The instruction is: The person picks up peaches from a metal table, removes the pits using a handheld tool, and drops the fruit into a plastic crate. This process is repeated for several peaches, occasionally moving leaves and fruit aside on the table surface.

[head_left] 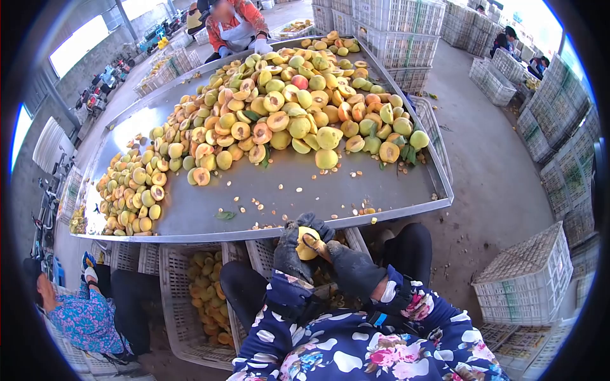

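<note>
My left hand (pixel 287 254), in a dark glove, is closed around a yellow peach (pixel 306 251) just in front of the table's near edge. My right hand (pixel 357 272), also gloved, is closed on a pitting tool with a curved end (pixel 314 242), which touches the peach. How far the tool goes into the flesh is hard to make out. Beyond my hands, a large heap of whole and halved peaches (pixel 279 120) covers much of the metal table (pixel 254 184). Loose pits and scraps lie along the near part of the tabletop.
A crate of peaches (pixel 170 298) stands below the table, left of my legs. To the left sits a person in a patterned top (pixel 86 317); a person in orange (pixel 238 28) works across the table. Stacked crates (pixel 397 38) rise behind, and another crate (pixel 524 279) stands right.
</note>
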The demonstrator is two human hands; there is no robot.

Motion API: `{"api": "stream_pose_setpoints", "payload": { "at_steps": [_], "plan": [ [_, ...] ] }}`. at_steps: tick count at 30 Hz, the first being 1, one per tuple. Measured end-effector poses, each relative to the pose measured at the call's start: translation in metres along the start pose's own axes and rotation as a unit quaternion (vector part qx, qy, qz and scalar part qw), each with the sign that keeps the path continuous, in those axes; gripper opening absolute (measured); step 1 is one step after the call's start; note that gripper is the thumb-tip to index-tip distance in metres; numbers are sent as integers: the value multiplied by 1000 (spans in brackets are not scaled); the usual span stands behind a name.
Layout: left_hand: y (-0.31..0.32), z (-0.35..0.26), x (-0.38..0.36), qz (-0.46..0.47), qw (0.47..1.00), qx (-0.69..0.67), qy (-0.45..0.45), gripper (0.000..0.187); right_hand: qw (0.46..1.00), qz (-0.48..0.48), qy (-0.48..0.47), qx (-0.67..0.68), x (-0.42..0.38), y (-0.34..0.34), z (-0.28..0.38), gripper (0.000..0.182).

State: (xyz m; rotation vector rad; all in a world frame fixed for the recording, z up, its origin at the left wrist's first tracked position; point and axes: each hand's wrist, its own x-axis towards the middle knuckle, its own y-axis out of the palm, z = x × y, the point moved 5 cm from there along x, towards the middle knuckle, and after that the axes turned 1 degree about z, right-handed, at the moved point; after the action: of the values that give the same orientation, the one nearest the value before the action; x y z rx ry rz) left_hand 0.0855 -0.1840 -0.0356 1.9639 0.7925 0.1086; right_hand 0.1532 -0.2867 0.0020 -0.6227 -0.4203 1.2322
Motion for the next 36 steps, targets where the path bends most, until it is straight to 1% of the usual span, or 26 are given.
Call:
{"api": "stream_pose_setpoints", "payload": {
  "at_steps": [2, 5, 8, 12, 14, 15, 17, 19, 21, 23, 24, 26, 27, 29, 31, 32, 33, 34, 35, 36],
  "plan": [
    [-24, 7, 11, -11, 1000, 16, 6, 40, 1000, -16, -16, 2, 3, 14, -15, 18],
    [3, 0, 1, -6, 1000, 10, 20, 45, 999, -39, -36, 1, 3, 19, -17, 19],
    [1, 1, 3, -31, 999, -3, 25, 44, 999, -38, -27, 7, 4, 22, -20, 21],
    [6, 1, 0, -17, 1000, -5, 20, 38, 999, -29, -19, 2, 4, 17, -18, 23],
    [4, 2, 1, -10, 1000, 4, 23, 38, 998, -40, -38, -11, 1, 13, -14, 23],
    [2, 1, 2, 5, 998, 58, 32, 37, 998, -45, -47, -17, 0, 11, -13, 23],
    [-6, 1, 4, 34, 984, 166, 49, 35, 997, -21, -43, -62, -2, 12, -15, 22],
    [-10, 1, 9, 54, 944, 314, 88, 33, 994, -2, -43, -102, -2, 11, -13, 22],
    [-15, 3, 10, 36, 950, 303, 67, 32, 989, 13, -49, -137, -4, 7, -6, 22],
    [-21, 8, 8, -19, 991, 131, -15, 32, 991, 39, -33, -121, -3, 17, -12, 21],
    [-23, 8, 9, -5, 988, 156, 3, 32, 992, 52, -26, -113, -2, 19, -13, 21],
    [-29, 9, 11, 23, 978, 205, 35, 34, 993, 86, 0, -80, -2, 20, -10, 18],
    [-28, 9, 10, 24, 984, 175, 32, 35, 993, 103, 13, -64, -2, 20, -9, 17],
    [-23, 11, 8, 26, 993, 116, 28, 36, 994, 91, -18, 54, 0, 45, -35, 19],
    [-23, 16, 8, 11, 999, 23, 29, 36, 984, 118, -9, 132, 1, 40, -25, 22],
    [-23, 19, 7, 3, 999, -24, 30, 36, 976, 153, 15, 151, -2, 36, -22, 24],
    [-24, 20, 7, 3, 998, -43, 41, 36, 967, 187, 40, 170, -3, 31, -15, 25],
    [-26, 20, 7, 3, 997, -62, 53, 36, 934, 200, 93, 281, -5, 36, -19, 25],
    [-27, 20, 6, 2, 995, -81, 66, 36, 886, 210, 144, 388, -8, 44, -23, 25],
    [-29, 20, 6, -11, 994, -75, 73, 35, 850, 222, 174, 444, -9, 44, -19, 24]
  ]
}}
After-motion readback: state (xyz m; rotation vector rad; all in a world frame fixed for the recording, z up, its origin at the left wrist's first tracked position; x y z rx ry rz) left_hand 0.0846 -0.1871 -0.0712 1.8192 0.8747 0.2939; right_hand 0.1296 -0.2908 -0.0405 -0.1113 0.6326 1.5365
